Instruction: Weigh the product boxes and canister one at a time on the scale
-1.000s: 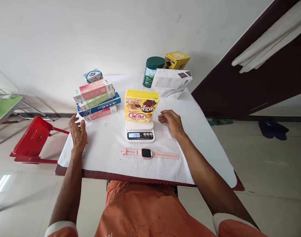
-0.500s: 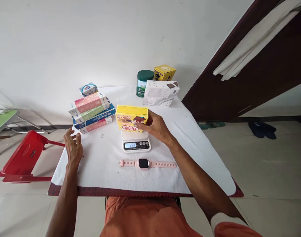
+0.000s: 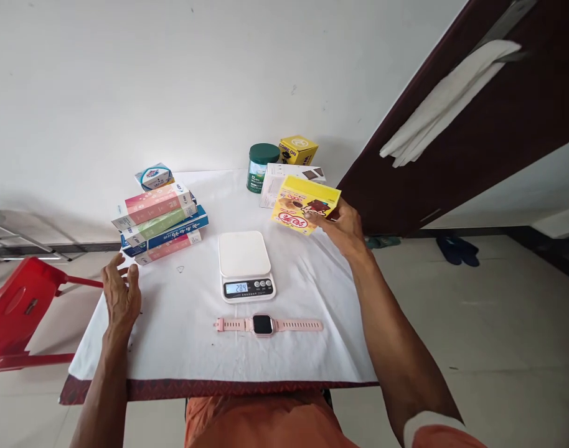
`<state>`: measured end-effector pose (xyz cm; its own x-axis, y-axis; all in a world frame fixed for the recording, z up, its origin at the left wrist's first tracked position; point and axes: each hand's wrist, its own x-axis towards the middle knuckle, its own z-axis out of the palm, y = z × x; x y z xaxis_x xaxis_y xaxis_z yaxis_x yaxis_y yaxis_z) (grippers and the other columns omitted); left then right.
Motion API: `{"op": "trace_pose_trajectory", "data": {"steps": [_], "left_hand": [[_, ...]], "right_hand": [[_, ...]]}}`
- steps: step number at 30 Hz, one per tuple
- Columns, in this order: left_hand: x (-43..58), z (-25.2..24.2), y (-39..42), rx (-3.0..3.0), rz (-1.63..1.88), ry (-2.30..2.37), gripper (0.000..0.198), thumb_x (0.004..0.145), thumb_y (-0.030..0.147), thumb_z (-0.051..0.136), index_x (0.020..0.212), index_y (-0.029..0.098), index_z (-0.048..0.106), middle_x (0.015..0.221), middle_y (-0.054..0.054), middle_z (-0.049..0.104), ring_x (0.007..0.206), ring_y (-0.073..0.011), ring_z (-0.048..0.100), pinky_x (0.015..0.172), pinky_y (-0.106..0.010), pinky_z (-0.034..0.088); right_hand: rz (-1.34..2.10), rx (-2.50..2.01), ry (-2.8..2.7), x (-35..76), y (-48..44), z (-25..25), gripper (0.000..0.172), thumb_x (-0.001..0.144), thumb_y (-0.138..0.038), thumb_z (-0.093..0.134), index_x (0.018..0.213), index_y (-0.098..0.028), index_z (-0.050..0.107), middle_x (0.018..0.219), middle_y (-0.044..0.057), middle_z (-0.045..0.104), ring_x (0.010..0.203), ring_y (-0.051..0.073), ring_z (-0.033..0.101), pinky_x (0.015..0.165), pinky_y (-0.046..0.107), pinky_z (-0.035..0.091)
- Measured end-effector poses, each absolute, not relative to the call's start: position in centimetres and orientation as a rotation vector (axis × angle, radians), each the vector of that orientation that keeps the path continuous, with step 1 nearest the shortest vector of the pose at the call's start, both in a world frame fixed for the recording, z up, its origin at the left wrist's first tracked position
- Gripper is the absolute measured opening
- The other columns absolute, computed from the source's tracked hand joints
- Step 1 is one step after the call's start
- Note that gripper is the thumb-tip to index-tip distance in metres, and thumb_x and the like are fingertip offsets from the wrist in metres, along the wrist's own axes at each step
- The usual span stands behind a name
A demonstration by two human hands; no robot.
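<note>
My right hand (image 3: 343, 230) grips a yellow snack box (image 3: 303, 205) by its right side, tilted, in front of a white box (image 3: 270, 186) at the back of the table. The white digital kitchen scale (image 3: 244, 255) has a bare platform, and its lit display seems to read 284. Before the scale lies a pink smartwatch (image 3: 263, 324) with its strap stretched flat. On the left, my left hand (image 3: 121, 289) rests by the table's edge, fingers apart and holding nothing. Just beyond it is a leaning stack of pink, green and blue cartons (image 3: 158, 224).
Behind the stack sits a small blue-and-white box (image 3: 154, 177). A green-lidded canister (image 3: 261, 168) and another yellow box (image 3: 298, 150) stand near the wall. A red chair (image 3: 23, 311) is left of the table (image 3: 172, 348); a towel (image 3: 447, 106) hangs on the dark door at right.
My right hand has lifted the yellow snack box off the scale and carried it right and back, tilting it. My left hand stays by the stack. The view has shifted slightly.
</note>
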<state>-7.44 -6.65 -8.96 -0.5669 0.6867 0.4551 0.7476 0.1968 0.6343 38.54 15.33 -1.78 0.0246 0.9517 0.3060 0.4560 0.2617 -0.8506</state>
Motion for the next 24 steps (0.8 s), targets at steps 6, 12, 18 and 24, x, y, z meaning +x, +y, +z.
{"op": "trace_pose_trajectory", "data": {"steps": [6, 12, 18, 24], "left_hand": [[-7.6, -9.4, -6.6, -1.440, -1.335, -2.403, 0.070, 0.104, 0.070, 0.045, 0.148, 0.016, 0.055, 0.140, -0.023, 0.061, 0.107, -0.0307, 0.072, 0.080, -0.045, 0.063], [-7.4, -9.4, -6.7, -1.387, -1.362, -2.457, 0.062, 0.105, 0.065, 0.047, 0.146, 0.019, 0.053, 0.141, -0.021, 0.059, 0.111, -0.0334, 0.071, 0.083, -0.050, 0.063], [-7.1, -9.4, -6.8, -1.422, -1.396, -2.445, 0.059, 0.106, 0.061, 0.048, 0.143, 0.015, 0.054, 0.141, -0.022, 0.060, 0.104, -0.0263, 0.072, 0.082, -0.042, 0.062], [-7.0, -9.7, -7.0, -1.403, -1.444, -2.426, 0.059, 0.108, 0.061, 0.048, 0.147, 0.017, 0.053, 0.138, -0.020, 0.061, 0.104, -0.0246, 0.071, 0.081, -0.039, 0.061]], "right_hand": [[0.729, -1.333, -1.527, 40.7, 20.8, -6.0, 0.060, 0.065, -0.058, 0.090, 0.110, -0.024, 0.072, 0.108, 0.011, 0.083, 0.099, 0.037, 0.074, 0.084, 0.051, 0.064], [0.746, -1.302, -1.536, 39.2, 22.8, -5.8, 0.060, 0.061, -0.062, 0.092, 0.104, -0.026, 0.069, 0.107, 0.012, 0.082, 0.099, 0.038, 0.074, 0.087, 0.056, 0.062], [0.628, -1.479, -1.567, 38.3, 22.0, -5.6, 0.054, 0.065, -0.067, 0.089, 0.097, -0.031, 0.063, 0.117, 0.017, 0.079, 0.104, 0.042, 0.073, 0.099, 0.062, 0.053], [0.458, -1.573, -1.473, 38.1, 17.7, -4.1, 0.076, 0.062, -0.072, 0.090, 0.120, -0.034, 0.062, 0.149, 0.025, 0.061, 0.111, 0.048, 0.073, 0.099, 0.069, 0.055]]}}
